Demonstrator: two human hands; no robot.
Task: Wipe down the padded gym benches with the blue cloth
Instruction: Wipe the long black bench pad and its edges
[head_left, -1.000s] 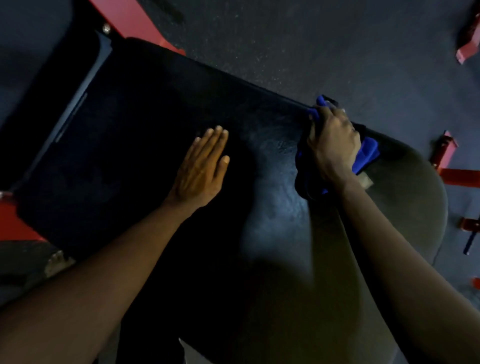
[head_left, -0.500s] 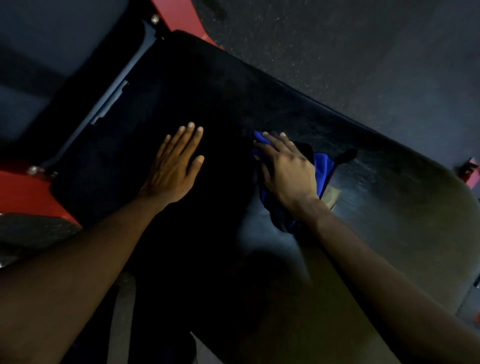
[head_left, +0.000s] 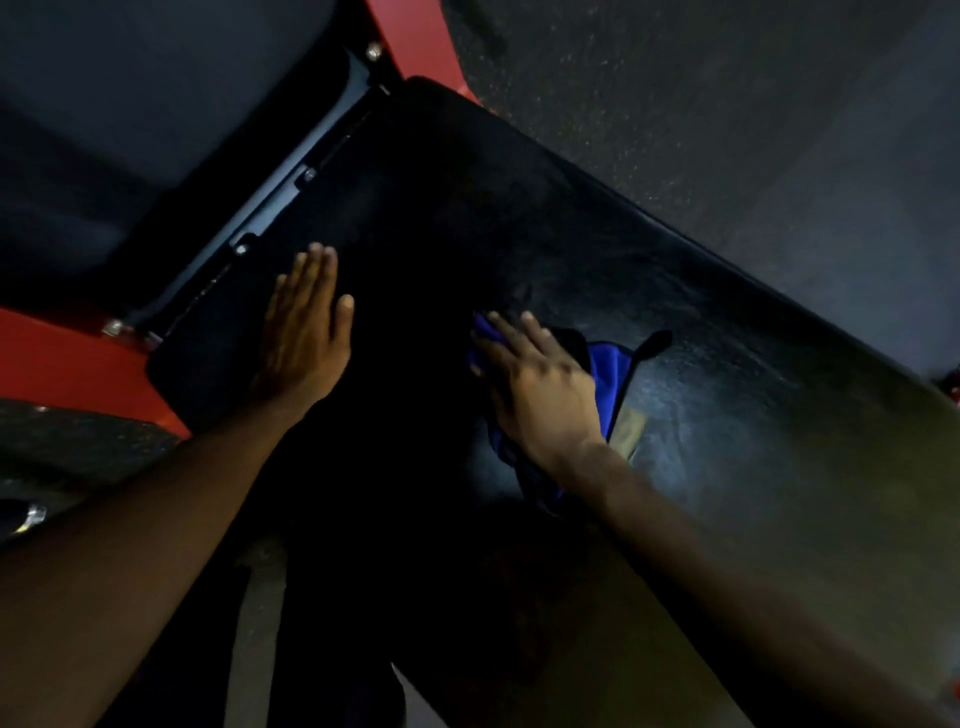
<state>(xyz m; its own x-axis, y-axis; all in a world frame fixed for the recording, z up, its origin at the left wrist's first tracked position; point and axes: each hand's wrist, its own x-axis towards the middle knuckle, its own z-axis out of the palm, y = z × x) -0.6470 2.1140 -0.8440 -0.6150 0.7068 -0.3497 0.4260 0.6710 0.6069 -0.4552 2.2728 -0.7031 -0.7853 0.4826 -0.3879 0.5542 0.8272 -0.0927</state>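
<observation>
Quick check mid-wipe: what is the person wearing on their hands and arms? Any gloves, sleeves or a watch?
Nothing worn shows. The left hand and right hand are bare, with no gloves and no ring visible. The left forearm and right forearm are uncovered to the edge of the frame, with no sleeve, watch or wristband in view. The light is dim, so a thin band could be missed.

Dark speckled floor (head_left: 675, 78), red steel frame (head_left: 62, 364), grey bracket (head_left: 272, 203) with bolts (head_left: 309, 174).

Head cam, aimed steeply down, close over bench (head_left: 571, 234).
</observation>
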